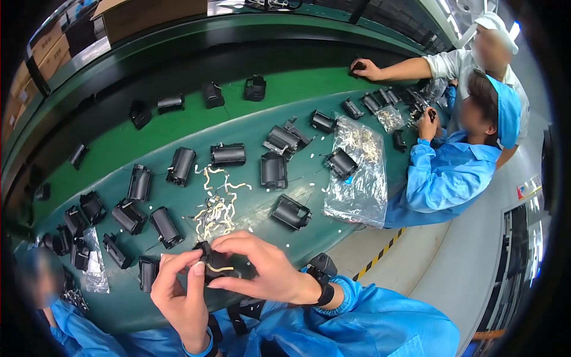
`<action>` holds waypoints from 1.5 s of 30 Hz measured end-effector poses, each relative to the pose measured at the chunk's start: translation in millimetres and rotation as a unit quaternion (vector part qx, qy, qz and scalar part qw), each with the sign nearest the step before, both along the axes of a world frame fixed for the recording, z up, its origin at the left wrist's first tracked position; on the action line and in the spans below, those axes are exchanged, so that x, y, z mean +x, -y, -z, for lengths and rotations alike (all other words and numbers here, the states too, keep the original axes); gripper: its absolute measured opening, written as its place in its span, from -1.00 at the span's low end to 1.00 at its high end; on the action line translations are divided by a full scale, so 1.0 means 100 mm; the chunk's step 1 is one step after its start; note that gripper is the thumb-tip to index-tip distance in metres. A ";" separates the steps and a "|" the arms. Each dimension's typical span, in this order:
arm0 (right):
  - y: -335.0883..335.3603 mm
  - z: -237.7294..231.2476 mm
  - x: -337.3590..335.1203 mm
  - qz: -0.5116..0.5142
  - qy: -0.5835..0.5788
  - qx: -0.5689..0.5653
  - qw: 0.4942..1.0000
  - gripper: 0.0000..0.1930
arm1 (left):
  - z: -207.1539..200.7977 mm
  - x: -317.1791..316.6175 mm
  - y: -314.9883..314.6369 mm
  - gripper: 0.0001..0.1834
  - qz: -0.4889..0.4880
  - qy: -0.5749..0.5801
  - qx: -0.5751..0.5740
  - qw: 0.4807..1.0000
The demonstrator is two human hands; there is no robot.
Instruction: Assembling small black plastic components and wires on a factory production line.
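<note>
Close to the table's near edge, my left hand (181, 288) and my right hand (264, 268) are both closed on one small black plastic housing (216, 260). My left thumb and fingers pinch its left side, while my right fingers hold it from above and the right. A cream-coloured flex cable (221, 269) sticks out of the housing toward my right palm. Just beyond my hands lies a loose pile of similar cream flex cables (215, 214). Black cylindrical housings (166, 227) rest left of the pile, and another black housing (291, 212) lies right of it.
A clear plastic bag (357, 199) with small pale parts lies to the right. Several black parts ride on the bright green strip (190, 119) behind the table. At right, a co-worker in blue (452, 172) handles parts; a person in white (443, 65) reaches across. Another person (77, 327) sits at left.
</note>
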State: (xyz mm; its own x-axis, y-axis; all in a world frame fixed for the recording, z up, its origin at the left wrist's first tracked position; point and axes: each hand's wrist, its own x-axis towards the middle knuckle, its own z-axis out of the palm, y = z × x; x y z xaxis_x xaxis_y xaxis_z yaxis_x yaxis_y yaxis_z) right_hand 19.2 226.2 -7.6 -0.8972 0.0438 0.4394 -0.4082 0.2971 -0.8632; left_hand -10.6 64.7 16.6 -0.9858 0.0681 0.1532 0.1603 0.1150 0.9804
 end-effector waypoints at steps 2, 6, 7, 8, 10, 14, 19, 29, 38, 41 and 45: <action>-0.02 -0.01 0.02 -0.002 -0.005 -0.003 1.000 -0.40 | 0.01 0.00 0.02 -0.82 0.037 0.014 0.008 0.999; -0.05 0.00 0.02 -0.020 0.033 -0.039 0.999 -0.38 | 0.05 -0.02 0.07 -0.71 0.078 0.023 0.036 0.996; -0.06 0.01 0.01 -0.027 0.015 -0.046 0.998 -0.37 | 0.05 -0.02 0.07 -0.71 0.077 0.021 0.036 0.996; -0.07 0.02 0.01 -0.028 0.012 -0.045 0.999 -0.37 | 0.05 -0.02 0.08 -0.68 0.084 0.018 0.044 0.995; -0.06 0.01 0.01 -0.038 0.009 -0.042 0.998 -0.36 | 0.04 -0.03 0.09 -0.65 0.092 0.013 0.053 0.994; -0.07 0.02 0.00 -0.047 0.002 -0.034 0.998 -0.37 | 0.05 -0.04 0.14 -0.58 0.103 0.025 0.064 0.992; -0.07 -0.04 0.02 -0.058 -0.008 -0.043 0.997 -0.47 | 0.09 -0.05 0.17 -0.54 0.123 0.015 0.084 0.989; -0.21 -0.32 -0.12 -0.077 0.052 0.010 0.996 -0.84 | -0.04 -0.08 0.12 -0.57 0.139 -0.021 0.002 0.990; -0.18 -0.36 -0.12 -0.092 0.102 0.030 0.990 -0.86 | -0.09 -0.04 0.12 -0.57 0.107 -0.063 -0.046 0.991; -0.19 -0.37 -0.11 -0.130 0.167 -0.012 0.977 -0.93 | -0.07 -0.07 0.13 -0.58 0.109 -0.075 -0.046 0.990; -0.24 -0.43 -0.11 -0.155 0.254 -0.093 0.950 -0.95 | -0.09 -0.09 0.10 -0.58 0.110 -0.104 -0.036 0.988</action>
